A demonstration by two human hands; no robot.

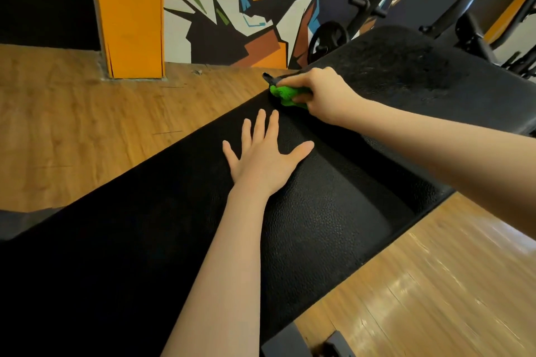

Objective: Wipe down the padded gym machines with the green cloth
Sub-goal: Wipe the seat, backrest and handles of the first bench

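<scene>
A black padded bench (319, 220) runs diagonally from the lower left toward the upper right, where a second, worn-looking pad (406, 66) rises at an angle. My right hand (324, 95) grips the bunched green cloth (285, 94) and presses it into the gap where the two pads meet, at the bench's left edge. My left hand (265, 153) lies flat on the lower pad with its fingers spread, a little nearer to me than the cloth.
Wood-look floor (87, 130) lies on both sides of the bench. An orange pillar (130, 14) and a painted mural wall (232, 3) stand behind. Black machine frames and a weight plate (327, 38) crowd the upper right. A grey bench foot (290, 342) shows at the bottom.
</scene>
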